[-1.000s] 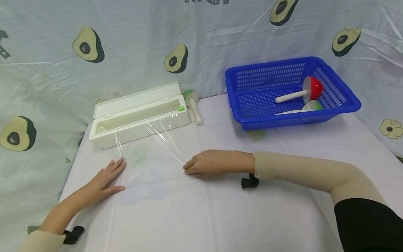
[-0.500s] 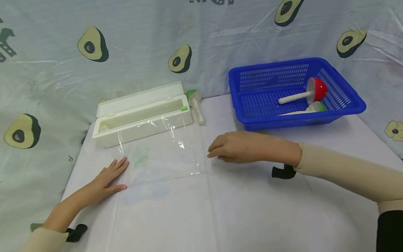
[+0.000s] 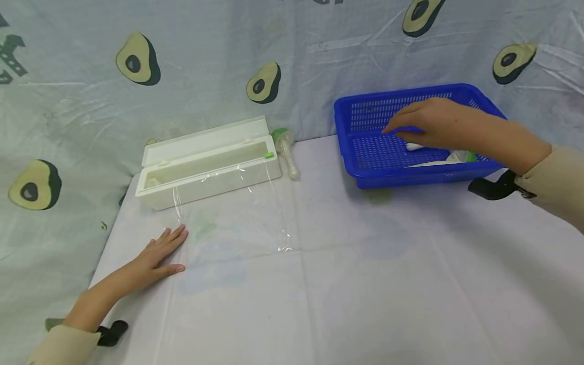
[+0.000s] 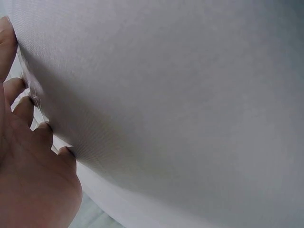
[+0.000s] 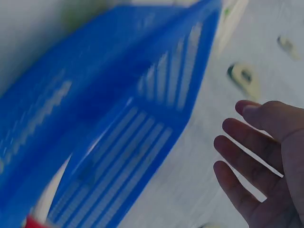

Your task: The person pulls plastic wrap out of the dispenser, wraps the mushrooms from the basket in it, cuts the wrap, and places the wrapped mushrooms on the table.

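My left hand (image 3: 152, 261) rests palm down on the white-covered table, fingers spread at the left edge of a sheet of clear cling film (image 3: 242, 223). The film stretches from the white dispenser box (image 3: 214, 182), whose lid stands raised. Above the blue basket (image 3: 410, 178) hovers my right hand (image 3: 440, 121), fingers slightly bent and holding nothing, as the right wrist view also shows. Inside the basket lie a green-capped, mushroom-shaped thing (image 3: 458, 156) and a white handle (image 3: 414, 146). My right hand hides the red cap in the head view; a red bit (image 5: 35, 222) shows in the right wrist view.
A green-capped, mushroom-shaped thing (image 3: 287, 154), seemingly wrapped in clear film, lies against the dispenser's right end. A green slider (image 3: 269, 155) sits on the dispenser's front rim. Behind the table hangs a pale cloth (image 3: 205, 50) printed with avocados.
My right hand has let go of the film's right corner and moved right and up to over the basket. The film now lies flatter. My left hand has stayed in place.
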Motion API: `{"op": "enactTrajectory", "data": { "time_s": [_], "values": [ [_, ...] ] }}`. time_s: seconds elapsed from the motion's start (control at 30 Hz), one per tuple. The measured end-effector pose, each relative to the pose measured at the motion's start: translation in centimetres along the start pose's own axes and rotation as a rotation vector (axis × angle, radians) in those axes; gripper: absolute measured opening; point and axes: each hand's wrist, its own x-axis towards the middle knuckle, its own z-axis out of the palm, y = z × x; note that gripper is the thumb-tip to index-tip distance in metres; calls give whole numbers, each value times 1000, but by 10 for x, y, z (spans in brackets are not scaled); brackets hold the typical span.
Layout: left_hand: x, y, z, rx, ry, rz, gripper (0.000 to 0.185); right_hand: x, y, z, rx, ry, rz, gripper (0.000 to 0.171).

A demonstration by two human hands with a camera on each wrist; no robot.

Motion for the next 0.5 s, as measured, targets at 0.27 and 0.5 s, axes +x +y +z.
{"op": "enactTrajectory", "data": {
  "time_s": [0.27,0.5],
  "values": [
    [-1,-2,4,-11,32,31,83,-23,75,-8,-62,-157,186,30],
    [-2,-1,1,-15,7,7,83,-38,126,-7,-66,-451,529,67]
  ]
}}
